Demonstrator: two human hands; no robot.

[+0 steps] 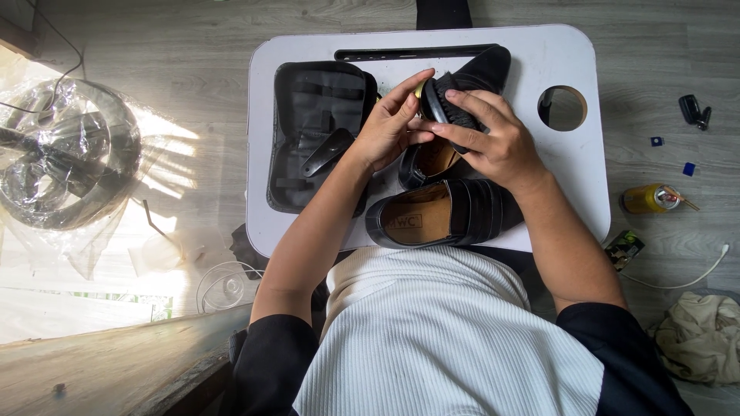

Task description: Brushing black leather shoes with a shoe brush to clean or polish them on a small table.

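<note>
Both hands meet over a white lap table (555,54). My right hand (493,142) grips a black bristle brush (447,104) from the right, bristles facing up. My left hand (389,123) touches the brush's left end with its fingertips. Under the hands lies a black loafer (428,158) with a tan insole, its toe pointing away toward a black cloth-like shape. A second black loafer (447,216) lies crosswise at the table's near edge. An open black kit case (316,131) with a shoehorn (327,150) in it sits at the left of the table.
The table has a round cup hole (564,108) at the right. On the grey floor to the right lie a yellow can (647,198), a white cable (694,279) and a beige cloth (697,335). A plastic-wrapped fan (65,154) stands at the left.
</note>
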